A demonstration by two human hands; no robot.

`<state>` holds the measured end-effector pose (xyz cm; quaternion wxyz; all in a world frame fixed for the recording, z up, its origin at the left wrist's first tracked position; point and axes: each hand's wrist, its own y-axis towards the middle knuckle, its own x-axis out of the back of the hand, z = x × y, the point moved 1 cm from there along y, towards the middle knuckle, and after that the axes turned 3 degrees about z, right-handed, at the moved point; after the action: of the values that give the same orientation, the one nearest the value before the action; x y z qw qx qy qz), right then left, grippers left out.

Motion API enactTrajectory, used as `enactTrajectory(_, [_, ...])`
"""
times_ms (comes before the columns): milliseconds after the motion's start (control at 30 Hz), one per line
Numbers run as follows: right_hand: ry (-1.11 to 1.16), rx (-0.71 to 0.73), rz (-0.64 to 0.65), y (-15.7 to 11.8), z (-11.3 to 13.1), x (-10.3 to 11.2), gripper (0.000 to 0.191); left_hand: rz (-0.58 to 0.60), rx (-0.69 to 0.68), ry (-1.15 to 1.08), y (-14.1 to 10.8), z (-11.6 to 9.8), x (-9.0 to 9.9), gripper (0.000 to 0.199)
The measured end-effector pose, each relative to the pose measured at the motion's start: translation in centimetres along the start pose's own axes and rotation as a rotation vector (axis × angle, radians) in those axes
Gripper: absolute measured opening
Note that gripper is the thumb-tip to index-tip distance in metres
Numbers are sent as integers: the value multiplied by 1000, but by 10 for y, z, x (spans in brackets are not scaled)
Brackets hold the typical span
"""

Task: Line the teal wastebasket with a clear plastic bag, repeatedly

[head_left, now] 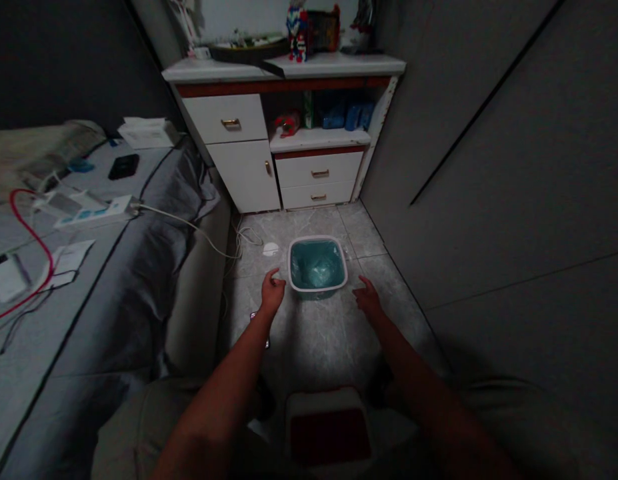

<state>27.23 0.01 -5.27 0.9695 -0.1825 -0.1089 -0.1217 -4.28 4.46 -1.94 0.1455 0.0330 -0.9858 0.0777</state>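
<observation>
A small square waste bin [295, 252] with a white rim and a teal bag liner stands on the tiled floor [319, 333]. My left hand [272, 291] hovers just left of the bin, fingers loosely curled, holding nothing. My right hand [367, 297] reaches toward the bin's right side, fingers spread and empty. Neither hand touches the bin.
A white cabinet [269, 153] with drawers and cluttered shelves stands behind the bin. A grey bed [89, 267] at left carries a power strip [89, 208], cables, a phone and papers. A white cable [239, 240] trails onto the floor. A grey wall [489, 200] bounds the right. A red-and-white stool [329, 427] is near me.
</observation>
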Motion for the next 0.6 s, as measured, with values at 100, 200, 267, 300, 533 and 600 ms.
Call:
enactTrajectory(100, [116,197,-22,21,70,12,105,-118,-214,-141,26,-66,16,85])
enactTrajectory(200, [99,592,-124,10,152,33,98,-23,-555,-208,28,-145,32,106])
enactTrajectory(267, [60,848,-220,-19,197,48,94,61,-728,-210,21,-189,42,112])
enactTrajectory(300, [44,942,-270,-34,215,54,95,98,-788,-210,18,-205,45,115])
enactTrajectory(533, [-83,923,-117,-2,213,43,97,102,-757,-183,73,-173,53,105])
enactTrajectory(600, [-114,819,-22,35,188,38,95,73,-685,-180,89,-147,52,110])
